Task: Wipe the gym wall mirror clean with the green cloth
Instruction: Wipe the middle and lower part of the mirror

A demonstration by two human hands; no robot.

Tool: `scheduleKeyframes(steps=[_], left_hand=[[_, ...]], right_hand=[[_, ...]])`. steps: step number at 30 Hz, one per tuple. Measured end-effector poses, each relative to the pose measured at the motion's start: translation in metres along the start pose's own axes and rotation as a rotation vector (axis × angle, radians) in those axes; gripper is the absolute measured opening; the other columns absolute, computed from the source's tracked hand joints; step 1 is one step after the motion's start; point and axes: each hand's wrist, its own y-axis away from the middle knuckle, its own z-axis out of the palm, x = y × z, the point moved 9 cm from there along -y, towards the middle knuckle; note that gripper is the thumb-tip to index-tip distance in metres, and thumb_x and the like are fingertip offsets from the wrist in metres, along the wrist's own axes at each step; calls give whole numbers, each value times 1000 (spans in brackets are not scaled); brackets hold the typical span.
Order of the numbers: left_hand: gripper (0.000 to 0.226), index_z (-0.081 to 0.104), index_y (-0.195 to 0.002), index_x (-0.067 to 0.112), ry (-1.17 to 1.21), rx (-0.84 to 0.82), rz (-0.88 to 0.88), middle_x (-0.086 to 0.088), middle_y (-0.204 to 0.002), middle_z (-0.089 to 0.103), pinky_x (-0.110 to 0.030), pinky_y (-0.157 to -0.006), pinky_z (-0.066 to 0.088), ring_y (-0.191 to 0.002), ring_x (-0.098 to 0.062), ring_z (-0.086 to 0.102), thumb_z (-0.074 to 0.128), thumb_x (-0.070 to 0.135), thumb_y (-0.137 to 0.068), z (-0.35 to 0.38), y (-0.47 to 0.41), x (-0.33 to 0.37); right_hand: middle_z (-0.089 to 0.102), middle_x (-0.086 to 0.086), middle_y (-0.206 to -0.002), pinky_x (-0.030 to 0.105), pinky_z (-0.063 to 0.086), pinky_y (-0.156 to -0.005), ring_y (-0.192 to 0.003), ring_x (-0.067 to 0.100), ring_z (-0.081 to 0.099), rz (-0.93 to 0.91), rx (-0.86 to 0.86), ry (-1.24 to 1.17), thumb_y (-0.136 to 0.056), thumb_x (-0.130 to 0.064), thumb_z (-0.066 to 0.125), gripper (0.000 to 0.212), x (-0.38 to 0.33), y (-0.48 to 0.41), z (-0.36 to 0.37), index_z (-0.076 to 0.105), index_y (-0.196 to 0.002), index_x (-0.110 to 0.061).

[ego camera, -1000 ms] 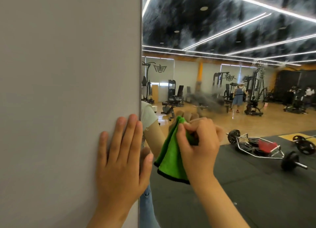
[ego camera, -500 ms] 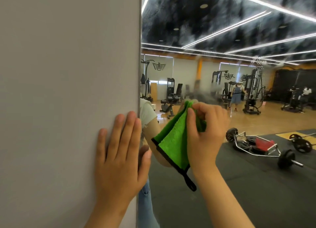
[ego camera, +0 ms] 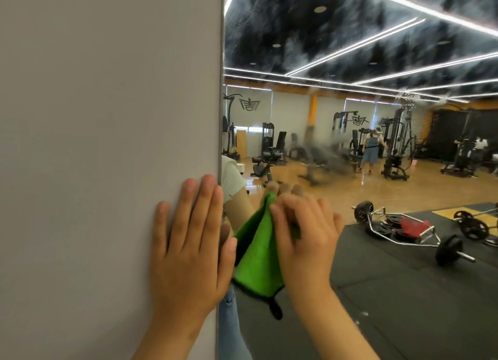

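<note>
The wall mirror [ego camera: 377, 63] fills the right part of the view and carries hazy smears across the reflected ceiling and a blurred patch near its middle. My right hand [ego camera: 304, 241] grips the green cloth [ego camera: 256, 254] and holds it against the glass close to the mirror's left edge. The cloth hangs in a cone with a black hem and a small loop at the bottom. My left hand [ego camera: 188, 246] rests flat on the grey wall [ego camera: 107, 144], fingers straight, its thumb at the mirror's edge.
The mirror's vertical left edge [ego camera: 220, 117] meets the grey wall. Reflected in the glass are weight machines, a barbell frame [ego camera: 404, 227] on black mats, and people far off in the gym.
My right hand has carried the cloth left and slightly down along the glass, nearer the mirror's edge. The left hand has stayed flat on the wall.
</note>
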Motion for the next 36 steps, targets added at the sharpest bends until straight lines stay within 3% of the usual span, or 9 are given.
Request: scheduleKeyframes(steps=[6, 9, 11, 14, 17, 20, 25, 30, 36], left_hand=[[68, 23, -154, 5, 31, -76, 4, -7, -163, 19, -43, -125, 2, -154, -21, 5, 12, 49, -104, 2, 1, -2], [78, 24, -153, 4, 41, -93, 11, -7, -164, 17, -44, -125, 2, -154, -21, 6, 12, 61, -101, 4, 2, -3], [83, 23, -154, 4, 35, -93, 20, -5, -167, 11, -44, -124, 2, -155, -22, 5, 14, 66, -99, 5, 2, -3], [81, 22, -154, 4, 39, -73, 32, -3, -167, 9, -44, -124, 2, -155, -22, 6, 17, 64, -100, 3, 3, -3], [75, 23, -154, 4, 35, -59, 24, -7, -165, 14, -44, -125, 3, -154, -22, 7, 15, 58, -102, 3, 3, -3], [73, 23, -155, 4, 33, -56, 29, -8, -166, 16, -45, -125, 5, -154, -23, 9, 16, 56, -103, 2, 3, -2], [69, 23, -154, 4, 50, -54, 21, -8, -165, 18, -44, -125, 3, -154, -22, 9, 15, 51, -104, 2, 3, -2], [63, 20, -155, 7, 52, -31, 7, -3, -167, 10, -42, -125, 2, -154, -19, 6, 15, 45, -106, 1, 1, -2], [60, 27, -154, 6, 89, -15, -9, -2, -163, 19, -40, -125, 3, -154, -18, 8, 19, 40, -105, -1, 1, -3]], right_hand=[[38, -24, -68, 31, 30, -68, -59, -5, 36, 130, 231, -12, -96, -26, 61, 14, 5, -58, -11, 69, -93, -15], [36, -21, -67, 30, 34, -60, -61, 1, 36, 199, 245, -10, -99, -26, 55, 7, 6, -48, -4, 60, -101, -21], [45, -12, -80, 30, 39, -66, -72, 3, 41, 230, 227, -98, -98, -25, 52, 11, 7, -34, 1, 50, -109, -24], [46, -3, -108, 30, 38, -91, -102, 10, 41, 113, 136, -106, -94, -25, 53, 25, 0, -6, 5, 48, -117, -18], [38, 4, -142, 35, 26, -115, -134, 21, 34, 43, -10, 8, -93, -39, 51, 51, 2, 9, 14, 43, -139, -16], [19, 11, -163, 47, 10, -124, -153, 30, 12, 41, -97, 97, -99, -57, 38, 68, 1, 1, 21, 28, -153, -18], [18, 13, -164, 59, 8, -122, -153, 34, 12, 30, -64, 211, -97, -68, 32, 75, -12, -25, 27, 27, -155, -21], [20, 12, -163, 57, 15, -122, -152, 30, 17, -9, -40, 217, -99, -57, 39, 72, -19, -32, 29, 30, -154, -12], [13, 8, -164, 52, 9, -123, -154, 27, 9, -219, -198, 229, -96, -69, 32, 81, -20, 12, 33, 18, -158, -17]])
